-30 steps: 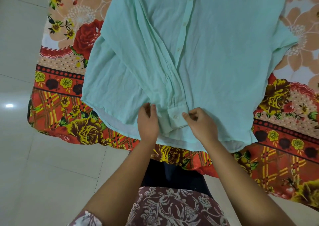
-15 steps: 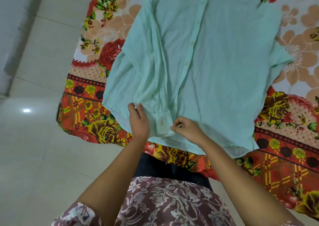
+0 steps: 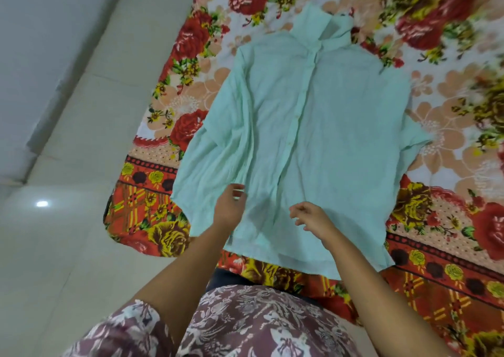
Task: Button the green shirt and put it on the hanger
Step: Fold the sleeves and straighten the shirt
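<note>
head view: the green shirt (image 3: pixel 327 127) lies flat, front side up, on a floral sheet (image 3: pixel 450 220) printed in red, yellow and peach. the collar (image 3: pixel 324 26) points away from the person and the hem (image 3: pixel 286 258) lies nearest to them, close to the sheet's near edge. the button placket (image 3: pixel 297 116) runs down the middle of the shirt from collar toward hem and lies closed along the length that shows; single buttons are too blurred to count. the sleeve on the person's left (image 3: pixel 196 171) is spread outward and creased; the sleeve on the right (image 3: pixel 414 135) is folded short against the body of the shirt. the left hand (image 3: pixel 229 206) is over the lower left front panel, fingers relaxed and slightly bent, gripping nothing; whether it touches the cloth cannot be told. the right hand (image 3: pixel 313 217) is near the lower end of the placket, fingers loosely curled and apart, holding nothing. the two hands are near each other, not touching. a pale tiled floor (image 3: pixel 54 247) lies to the left of the sheet. the person's patterned maroon garment (image 3: pixel 245 324) fills the bottom of the view.
</note>
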